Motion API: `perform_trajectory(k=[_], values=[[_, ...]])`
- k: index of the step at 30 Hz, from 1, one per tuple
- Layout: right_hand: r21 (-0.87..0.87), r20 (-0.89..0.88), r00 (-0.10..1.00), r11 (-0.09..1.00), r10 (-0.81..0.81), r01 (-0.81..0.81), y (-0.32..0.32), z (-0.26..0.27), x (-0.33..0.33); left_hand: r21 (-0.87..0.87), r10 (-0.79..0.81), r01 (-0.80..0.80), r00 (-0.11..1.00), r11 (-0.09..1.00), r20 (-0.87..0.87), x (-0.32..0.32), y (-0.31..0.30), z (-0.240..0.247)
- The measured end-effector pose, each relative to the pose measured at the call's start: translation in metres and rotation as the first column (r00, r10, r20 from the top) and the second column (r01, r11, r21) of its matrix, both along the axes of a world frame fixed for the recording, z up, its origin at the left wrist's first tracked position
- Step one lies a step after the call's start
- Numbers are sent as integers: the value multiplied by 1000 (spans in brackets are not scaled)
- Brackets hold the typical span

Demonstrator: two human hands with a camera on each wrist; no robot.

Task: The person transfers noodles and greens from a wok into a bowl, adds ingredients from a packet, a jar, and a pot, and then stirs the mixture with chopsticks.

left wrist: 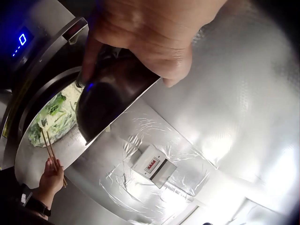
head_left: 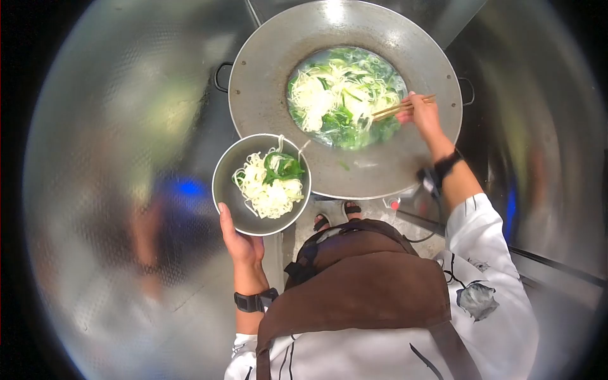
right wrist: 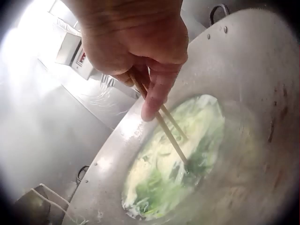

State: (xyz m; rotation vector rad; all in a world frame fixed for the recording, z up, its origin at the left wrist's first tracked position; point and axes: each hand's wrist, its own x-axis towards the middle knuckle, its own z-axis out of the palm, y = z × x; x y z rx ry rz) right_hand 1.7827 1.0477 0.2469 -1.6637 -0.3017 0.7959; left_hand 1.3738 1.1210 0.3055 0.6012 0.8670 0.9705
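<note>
Left hand (head_left: 240, 244): fingers curled under steel bowl (head_left: 223, 190), thumb on rim; fingertips hidden beneath it in head view. Bowl: noodles (head_left: 269, 193) and greens (head_left: 283, 166), held just beside wok (head_left: 266, 76). Right hand (head_left: 423, 115): fingers pinching chopsticks (head_left: 405, 106), tips sunk in the wok's cloudy broth. Surroundings blurred.

Round metal bowl (head_left: 235, 212), held level at the wok (head_left: 266, 69) near rim, half full of white noodles (head_left: 269, 190) topped with greens (head_left: 283, 166) (one strand hangs over the far rim). Wooden chopsticks (head_left: 399, 109), paired, slanted, tips dipped in the wok's broth.
</note>
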Motion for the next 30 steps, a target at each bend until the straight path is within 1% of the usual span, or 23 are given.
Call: perform_trajectory(k=[2,5,7,12,15,16,18,21,22,25,27,28,30], values=[[11,-114,988,994,-104,106,6,-12,1,0,2,-2,1000,1000,8,-2,-1,-3],[33,-362,918,982,-163,187,19,-31,-2,8,15,-16,1000,1000,24,-4,-1,-8],[63,-462,876,980,-138,188,27,-41,-3,24,33,-33,999,999,18,-4,-3,-9],[113,-665,740,967,-98,229,39,-63,1,-8,115,-115,993,993,-26,-1,-8,-7],[272,-706,706,945,65,184,42,-70,3,-6,158,-158,986,987,-47,2,-9,-6],[295,-690,720,939,80,178,42,-70,7,-3,172,-173,983,985,-55,3,-10,-4],[336,-654,750,927,104,164,44,-55,11,11,183,-182,981,983,-58,5,-9,1],[386,-514,856,907,58,170,37,-34,20,26,182,-181,981,983,-66,2,-8,-3],[358,-423,906,923,25,142,31,-25,20,37,174,-172,983,984,-64,1,-7,-6],[341,-167,978,938,124,-61,22,-10,12,24,148,-147,988,989,-38,-4,-6,-7],[287,-92,979,946,183,-149,24,-6,-2,14,151,-151,988,988,-32,-3,-6,-7],[243,-68,968,945,243,-220,43,-12,-11,-7,183,-184,982,983,-41,-6,-1,-12],[221,-41,965,945,258,-243,49,-9,-25,-13,176,-176,984,984,-32,-9,0,-12]])
